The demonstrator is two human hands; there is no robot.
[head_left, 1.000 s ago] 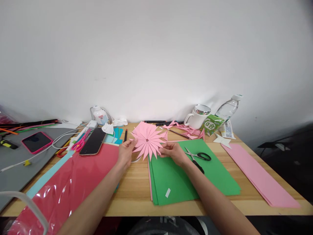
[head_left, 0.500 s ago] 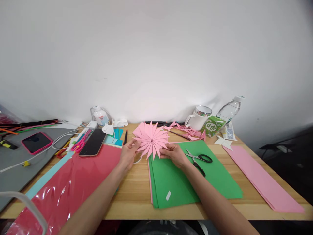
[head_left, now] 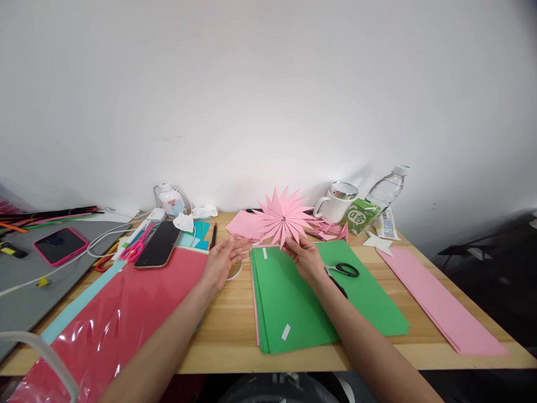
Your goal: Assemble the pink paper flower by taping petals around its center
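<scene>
My right hand (head_left: 306, 257) pinches the lower edge of a pink folded paper star flower (head_left: 285, 215) and holds it upright above the far edge of a stack of green paper sheets (head_left: 302, 302). My left hand (head_left: 224, 259) hovers open just left of the green stack, fingers stretched toward the flower and holding nothing. Flat pink paper (head_left: 242, 225) lies on the table behind my left hand. Black-handled scissors (head_left: 343, 271) rest on the green sheets right beside my right wrist.
A red sheet in plastic wrap (head_left: 126, 313) covers the left front. Behind it lie a phone (head_left: 160, 251), pink scissors (head_left: 137, 246) and cables. A white mug (head_left: 337, 202), a water bottle (head_left: 385, 190), a green packet (head_left: 360, 215) and long pink sheets (head_left: 436, 302) sit at right.
My right hand has lifted the pink flower up and to the right. My left hand has let go of it and now hangs open.
</scene>
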